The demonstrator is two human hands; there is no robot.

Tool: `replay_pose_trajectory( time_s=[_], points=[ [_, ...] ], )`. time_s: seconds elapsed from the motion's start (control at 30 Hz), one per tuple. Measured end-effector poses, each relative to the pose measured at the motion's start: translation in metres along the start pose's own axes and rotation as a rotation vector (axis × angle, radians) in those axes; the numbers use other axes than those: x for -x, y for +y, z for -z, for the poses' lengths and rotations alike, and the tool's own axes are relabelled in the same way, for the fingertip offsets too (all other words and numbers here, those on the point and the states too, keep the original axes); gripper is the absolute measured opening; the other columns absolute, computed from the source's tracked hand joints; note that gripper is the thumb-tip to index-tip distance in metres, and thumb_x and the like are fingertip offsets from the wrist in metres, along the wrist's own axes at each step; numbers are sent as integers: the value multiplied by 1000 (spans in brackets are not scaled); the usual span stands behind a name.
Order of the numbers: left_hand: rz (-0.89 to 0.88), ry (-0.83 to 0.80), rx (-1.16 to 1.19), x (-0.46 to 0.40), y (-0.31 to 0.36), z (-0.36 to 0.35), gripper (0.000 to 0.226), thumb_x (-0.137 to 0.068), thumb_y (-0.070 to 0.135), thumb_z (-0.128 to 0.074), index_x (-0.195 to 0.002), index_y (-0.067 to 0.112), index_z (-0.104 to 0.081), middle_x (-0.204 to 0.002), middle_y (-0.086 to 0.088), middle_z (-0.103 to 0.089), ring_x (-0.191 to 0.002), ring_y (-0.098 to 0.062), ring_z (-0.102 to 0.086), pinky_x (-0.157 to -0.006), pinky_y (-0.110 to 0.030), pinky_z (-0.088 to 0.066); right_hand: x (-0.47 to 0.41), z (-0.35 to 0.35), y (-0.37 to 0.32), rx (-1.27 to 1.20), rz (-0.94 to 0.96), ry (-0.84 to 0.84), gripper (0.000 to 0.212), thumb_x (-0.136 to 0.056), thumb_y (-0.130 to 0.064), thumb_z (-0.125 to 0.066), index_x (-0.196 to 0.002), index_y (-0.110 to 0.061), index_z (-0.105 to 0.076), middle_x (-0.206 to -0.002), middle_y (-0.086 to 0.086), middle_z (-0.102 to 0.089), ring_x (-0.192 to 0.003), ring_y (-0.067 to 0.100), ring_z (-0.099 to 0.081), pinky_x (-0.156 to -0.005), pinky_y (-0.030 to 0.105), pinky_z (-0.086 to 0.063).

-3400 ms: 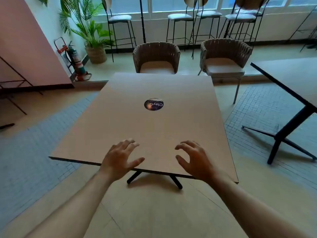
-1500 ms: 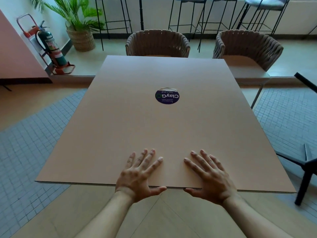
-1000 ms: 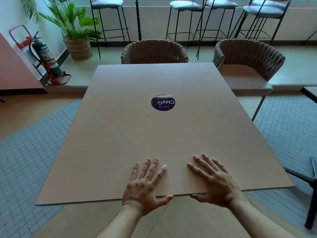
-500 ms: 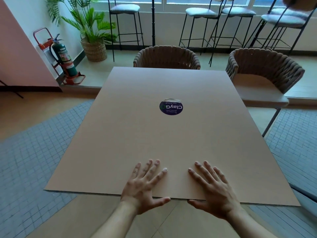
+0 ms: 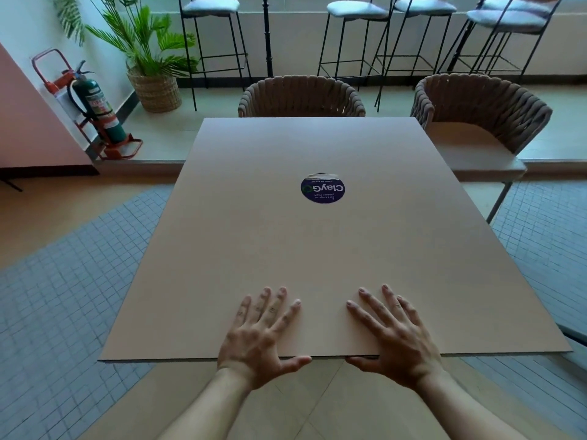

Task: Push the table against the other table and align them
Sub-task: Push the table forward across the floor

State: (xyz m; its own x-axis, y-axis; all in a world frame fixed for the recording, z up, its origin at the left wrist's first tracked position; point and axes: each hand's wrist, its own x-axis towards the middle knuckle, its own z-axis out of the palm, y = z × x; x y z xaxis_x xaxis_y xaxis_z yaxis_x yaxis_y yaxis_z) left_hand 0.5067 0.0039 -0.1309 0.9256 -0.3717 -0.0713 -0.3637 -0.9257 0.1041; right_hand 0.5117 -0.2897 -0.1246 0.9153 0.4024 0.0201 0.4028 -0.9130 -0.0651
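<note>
A light brown rectangular table (image 5: 317, 255) fills the middle of the view, with a round dark blue sticker (image 5: 322, 188) near its centre. My left hand (image 5: 262, 331) and my right hand (image 5: 392, 333) lie on its near edge, fingers spread flat on top and thumbs hooked under the rim. A dark strip (image 5: 573, 337) shows at the right edge, just past the table's near right corner. I cannot tell whether it belongs to the other table, whose top is out of view.
Two woven chairs stand beyond the far edge, one (image 5: 301, 96) tucked behind the table and one (image 5: 479, 122) at the far right. Bar stools (image 5: 349, 33) line the window wall. A potted palm (image 5: 152, 74) and a fire extinguisher (image 5: 98, 112) stand at the far left.
My hands went from hovering above the near edge to lying on it with thumbs under the rim. The dark table on the right has slid out of view.
</note>
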Motion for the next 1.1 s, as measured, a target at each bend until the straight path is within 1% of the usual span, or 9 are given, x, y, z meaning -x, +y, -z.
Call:
replay_pose_trajectory(
  time_s=[0.27,0.47,0.6,0.73,0.93,1.1],
  points=[
    [-1,3,-4,-25,-11,3,98,-77,91,-29,-153,29,-31,-160,-6,-28,-146,-33,-27,-113,-53,-18,-26,5,7,-3,-4,10,95,-67,-85,-55,-147,-34,-45,-155,1,-40,-141,42,-36,-111,50,-26],
    [1,25,-21,-48,-17,6,99,-77,91,-32,-154,29,-28,-161,-5,-25,-147,-32,-25,-113,-51,-17,-46,3,20,-29,-13,6,97,-68,-87,-53,-148,-34,-42,-157,0,-37,-142,40,-34,-112,49,-25],
    [7,33,-14,-66,-22,8,97,-77,91,-34,-153,30,-31,-160,-3,-27,-146,-30,-27,-113,-50,-18,-65,-1,30,-42,-21,4,99,-67,-88,-52,-150,-35,-39,-157,-2,-36,-143,40,-33,-112,49,-25],
    [35,33,11,-85,-21,8,97,-77,91,-31,-153,30,-31,-161,-2,-28,-147,-29,-26,-113,-51,-20,-82,0,46,-39,-19,-1,101,-66,-89,-51,-151,-37,-36,-158,-4,-34,-145,37,-31,-114,48,-27],
    [44,49,36,-105,-19,5,97,-78,91,-31,-153,30,-31,-161,-3,-28,-147,-30,-26,-113,-53,-21,-101,4,65,-33,-1,-18,103,-66,-88,-52,-152,-35,-34,-159,-4,-33,-145,37,-30,-114,46,-22],
    [24,68,14,-114,-35,7,97,-78,91,-33,-154,31,-27,-162,-1,-24,-148,-28,-24,-115,-51,-18,-112,1,58,-19,2,-8,100,-70,-89,-47,-152,-32,-36,-159,-1,-33,-145,40,-28,-114,49,-22]
  ],
)
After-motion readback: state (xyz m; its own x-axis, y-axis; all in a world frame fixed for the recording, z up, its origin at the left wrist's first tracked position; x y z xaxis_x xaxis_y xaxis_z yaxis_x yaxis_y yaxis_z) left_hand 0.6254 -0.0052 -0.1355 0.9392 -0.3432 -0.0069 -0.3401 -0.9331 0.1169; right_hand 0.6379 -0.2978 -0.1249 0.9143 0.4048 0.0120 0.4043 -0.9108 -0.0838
